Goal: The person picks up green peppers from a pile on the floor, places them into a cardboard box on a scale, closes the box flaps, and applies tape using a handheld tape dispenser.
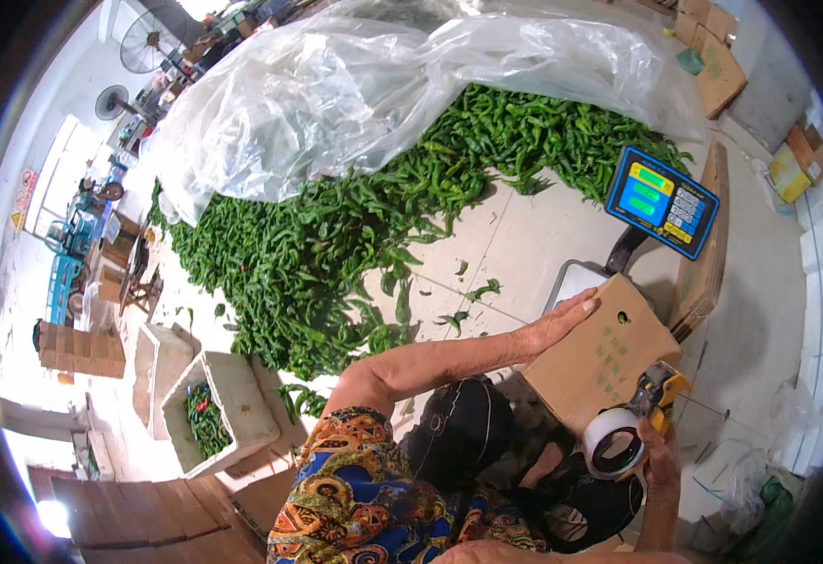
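Note:
A brown cardboard box (605, 352) with green printed writing stands tilted in front of me, a green pepper showing through its small round hole. My left hand (559, 326) grips the box along its far left edge, thumb on the near face. In my right hand (659, 458) is a yellow-and-black tape dispenser (654, 395) with a wide tape roll (612, 444), held against the box's lower right part. Just beyond the box is a weighing scale's metal platform (573, 280), partly hidden by it. The scale's blue-rimmed display (661, 202) rises behind on a post.
A large heap of green peppers (298, 261) covers the floor, partly under clear plastic sheeting (355, 92). Flattened cardboard (704, 261) leans right of the scale. At left sit a foam box (245, 402) with peppers inside and stacked cardboard (147, 515). Loose peppers (453, 321) lie near the scale.

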Demonstrator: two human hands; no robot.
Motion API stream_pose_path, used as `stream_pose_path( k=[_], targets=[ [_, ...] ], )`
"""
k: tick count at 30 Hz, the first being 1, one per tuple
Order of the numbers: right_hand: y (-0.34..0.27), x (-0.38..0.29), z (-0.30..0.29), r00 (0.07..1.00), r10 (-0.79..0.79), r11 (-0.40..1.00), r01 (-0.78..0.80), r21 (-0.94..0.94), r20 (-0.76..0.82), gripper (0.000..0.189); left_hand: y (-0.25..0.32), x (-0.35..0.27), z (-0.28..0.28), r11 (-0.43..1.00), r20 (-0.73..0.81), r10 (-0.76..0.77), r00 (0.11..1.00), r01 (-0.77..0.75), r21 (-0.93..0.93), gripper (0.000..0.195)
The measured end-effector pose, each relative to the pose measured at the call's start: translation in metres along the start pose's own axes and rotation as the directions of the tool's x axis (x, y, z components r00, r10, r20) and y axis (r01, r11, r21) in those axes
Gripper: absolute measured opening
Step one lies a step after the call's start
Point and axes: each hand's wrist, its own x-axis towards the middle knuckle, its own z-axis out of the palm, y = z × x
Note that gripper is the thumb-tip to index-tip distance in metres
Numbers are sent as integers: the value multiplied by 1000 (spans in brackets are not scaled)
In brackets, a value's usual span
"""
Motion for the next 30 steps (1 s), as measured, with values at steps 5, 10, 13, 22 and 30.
stream_pose_path(
  k=[5,10,13,22,30],
  targets=[
    [-6,19,-13,992,117,992,-119,29,55,45,2,14,-14,526,54,580,813,-425,737,73],
    [-6,19,4,989,80,992,-67,105,-123,35,17,38,0,86,386,613,690,-544,835,42],
    [-5,16,1,994,68,995,-61,82,-84,32,20,34,12,-11,329,734,594,-474,880,26],
    [34,39,-43,999,10,1000,-11,13,50,46,25,37,16,-244,555,659,508,-554,796,29],
    [0,38,12,995,76,997,-76,9,59,35,32,52,-6,-194,413,658,630,-389,901,11]
  ],
)
